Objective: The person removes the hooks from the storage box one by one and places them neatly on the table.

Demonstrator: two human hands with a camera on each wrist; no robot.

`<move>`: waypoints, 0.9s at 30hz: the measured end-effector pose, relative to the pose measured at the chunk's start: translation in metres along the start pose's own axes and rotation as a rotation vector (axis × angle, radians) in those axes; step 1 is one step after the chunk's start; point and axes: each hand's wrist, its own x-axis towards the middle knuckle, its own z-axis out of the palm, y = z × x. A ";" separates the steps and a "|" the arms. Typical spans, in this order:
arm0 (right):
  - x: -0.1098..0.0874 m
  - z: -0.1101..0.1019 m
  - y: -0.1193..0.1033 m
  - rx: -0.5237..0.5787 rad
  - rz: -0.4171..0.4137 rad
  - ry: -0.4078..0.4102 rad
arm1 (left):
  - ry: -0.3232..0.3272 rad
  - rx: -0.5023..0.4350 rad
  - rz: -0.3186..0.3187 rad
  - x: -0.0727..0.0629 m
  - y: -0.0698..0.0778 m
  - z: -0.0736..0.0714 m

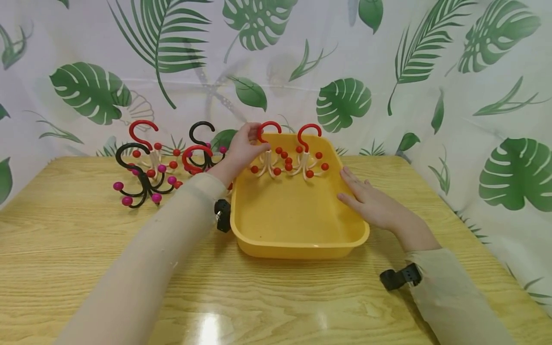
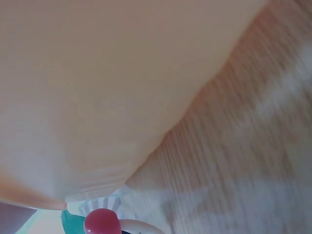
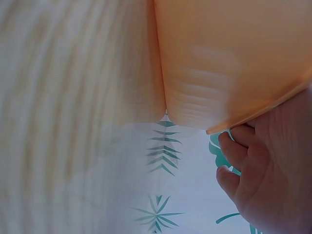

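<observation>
My left hand [image 1: 247, 146] pinches the red hook of a white multi-arm hanger with red balls [image 1: 269, 163], inside the far left part of a yellow plastic tub [image 1: 297, 247]. A matching red-and-white hanger [image 1: 305, 160] stands beside it at the tub's far end. My right hand [image 1: 373, 201] rests on the tub's right rim with its fingers extended. The right wrist view shows this hand [image 3: 258, 170] at the rim. In the left wrist view the tub's wall [image 2: 87, 97] fills most of the picture, and the left hand is out of sight.
Left of the tub stand several more hangers: a black one with magenta balls [image 1: 145, 184], another black one [image 1: 208, 155] behind, a red-hooked one [image 1: 154, 155], and one partly hidden by my left arm [image 1: 196, 155]. A leaf-print cloth [image 1: 293, 100] hangs behind the wooden table [image 1: 267, 297].
</observation>
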 end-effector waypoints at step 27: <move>-0.003 -0.003 -0.002 0.014 -0.004 -0.015 | 0.051 0.109 -0.016 -0.017 0.013 0.001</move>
